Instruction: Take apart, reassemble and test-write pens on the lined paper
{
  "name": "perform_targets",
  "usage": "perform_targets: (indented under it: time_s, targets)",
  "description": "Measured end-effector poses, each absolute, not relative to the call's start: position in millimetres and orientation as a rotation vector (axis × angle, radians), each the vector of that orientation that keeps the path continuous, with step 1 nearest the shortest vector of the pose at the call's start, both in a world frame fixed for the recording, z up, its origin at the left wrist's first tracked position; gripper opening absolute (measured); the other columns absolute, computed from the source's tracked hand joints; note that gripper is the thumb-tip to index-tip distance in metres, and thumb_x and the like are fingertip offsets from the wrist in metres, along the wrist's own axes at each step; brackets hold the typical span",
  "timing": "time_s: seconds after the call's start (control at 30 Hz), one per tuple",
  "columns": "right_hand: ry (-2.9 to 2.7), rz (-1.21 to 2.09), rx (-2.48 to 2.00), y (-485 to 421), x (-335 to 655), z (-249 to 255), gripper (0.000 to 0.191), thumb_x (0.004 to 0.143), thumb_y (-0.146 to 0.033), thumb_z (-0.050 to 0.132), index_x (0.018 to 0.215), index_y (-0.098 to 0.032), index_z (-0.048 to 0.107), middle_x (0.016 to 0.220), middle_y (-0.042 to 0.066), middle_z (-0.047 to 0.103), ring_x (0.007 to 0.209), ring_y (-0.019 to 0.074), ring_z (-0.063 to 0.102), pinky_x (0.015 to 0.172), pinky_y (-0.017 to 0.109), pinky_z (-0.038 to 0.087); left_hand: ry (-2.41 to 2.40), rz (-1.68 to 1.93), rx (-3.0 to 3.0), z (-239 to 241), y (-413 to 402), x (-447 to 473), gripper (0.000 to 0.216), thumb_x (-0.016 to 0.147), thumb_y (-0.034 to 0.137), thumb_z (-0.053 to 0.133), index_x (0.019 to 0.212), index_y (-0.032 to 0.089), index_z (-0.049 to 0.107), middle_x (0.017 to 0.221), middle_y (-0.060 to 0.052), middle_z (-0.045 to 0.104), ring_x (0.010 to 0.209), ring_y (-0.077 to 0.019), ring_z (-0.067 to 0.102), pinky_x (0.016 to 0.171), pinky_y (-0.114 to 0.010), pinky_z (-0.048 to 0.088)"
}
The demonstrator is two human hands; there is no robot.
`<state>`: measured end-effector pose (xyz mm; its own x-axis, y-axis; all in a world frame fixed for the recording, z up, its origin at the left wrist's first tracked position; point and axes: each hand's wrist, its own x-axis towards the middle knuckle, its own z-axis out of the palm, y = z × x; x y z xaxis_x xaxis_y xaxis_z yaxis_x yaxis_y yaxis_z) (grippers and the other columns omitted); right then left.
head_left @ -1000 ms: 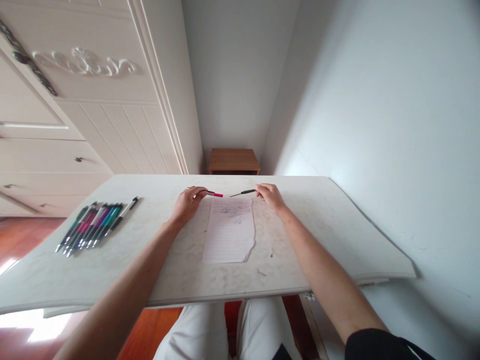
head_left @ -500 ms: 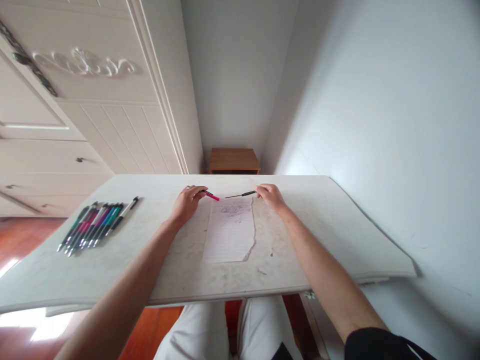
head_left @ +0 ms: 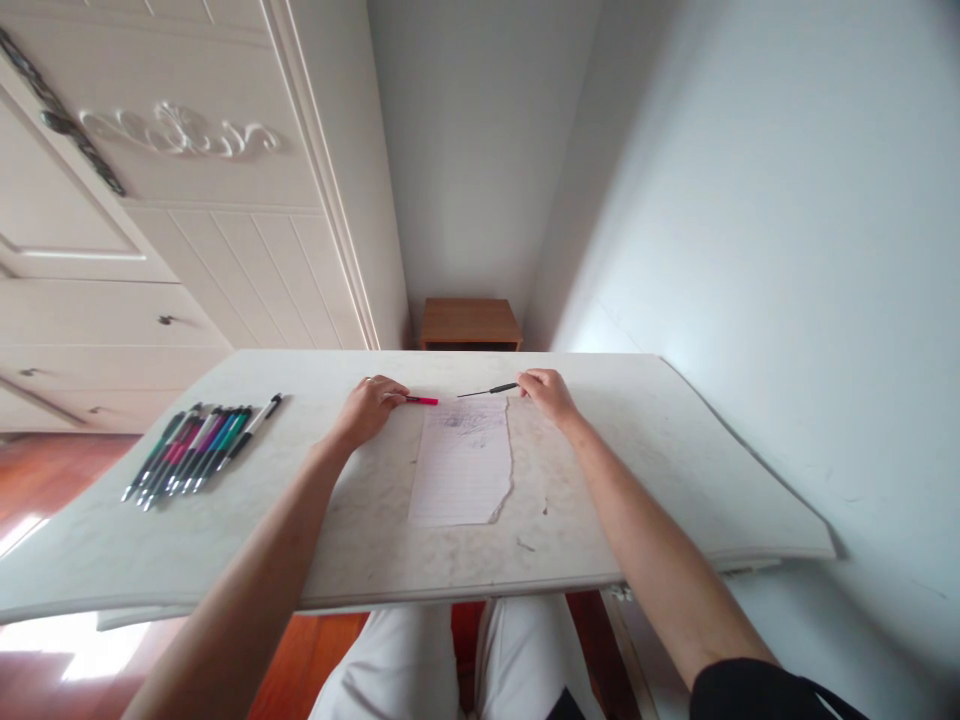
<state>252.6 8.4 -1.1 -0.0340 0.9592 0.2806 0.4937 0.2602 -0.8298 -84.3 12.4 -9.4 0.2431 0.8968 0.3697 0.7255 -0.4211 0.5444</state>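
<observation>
My left hand (head_left: 373,408) pinches a pink pen barrel (head_left: 424,401) that points right, just over the top left corner of the paper. Part of the barrel is hidden by the fingers. In my right hand (head_left: 549,394) is a black pen grip section (head_left: 502,388), with a thin dark refill sticking out of it to the left. The two pen parts are apart, their ends facing each other. Below them lies a sheet of lined paper (head_left: 459,485) with scribbles near its top and a torn right edge.
A row of several pens (head_left: 196,450) in different colours lies on the left of the white table (head_left: 637,450). Beyond the table's far edge stands a small wooden cabinet (head_left: 471,320). A cream wardrobe (head_left: 247,250) rises at left, a pale wall (head_left: 750,250) at right.
My left hand has turned the pink barrel from slanting down to nearly level, and the dark piece beside it no longer shows. The right hand's pen section has hardly moved. The view shifted slightly.
</observation>
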Motion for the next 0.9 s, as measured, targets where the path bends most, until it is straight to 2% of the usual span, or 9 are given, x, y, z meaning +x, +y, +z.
perform_targets:
  time_s: [0.27,0.6,0.9]
  targets:
    - [-1.654,0.686,-1.341,8,251,0,0.037,0.078,-0.041,0.05,0.048,-0.019,0.053,0.046,-0.003,0.04,0.05,0.0123,0.039,0.055,0.028,0.028,1.429,1.018,2.361,-9,4,-64,0.028,0.087,0.042,0.058,0.101,0.021,0.071,0.107,-0.009,0.071,0.104,-0.0263,0.061,0.098,-0.043,0.046]
    - [-1.641,0.779,-1.319,8,246,-2,0.04,0.08,-0.047,0.052,0.053,-0.019,0.057,0.046,-0.004,0.039,0.048,0.0114,0.037,0.052,0.027,0.028,1.366,1.078,2.459,-14,2,-21,0.025,0.091,0.036,0.057,0.103,0.022,0.074,0.107,-0.007,0.072,0.103,-0.0235,0.061,0.099,-0.042,0.046]
    - [-1.624,0.812,-1.292,9,245,-4,0.042,0.081,-0.05,0.052,0.054,-0.018,0.058,0.047,-0.003,0.042,0.047,0.0112,0.038,0.051,0.027,0.029,1.326,0.921,2.477,-15,13,-8,0.025,0.092,0.034,0.055,0.096,0.023,0.076,0.108,-0.006,0.072,0.104,-0.0236,0.06,0.098,-0.042,0.045]
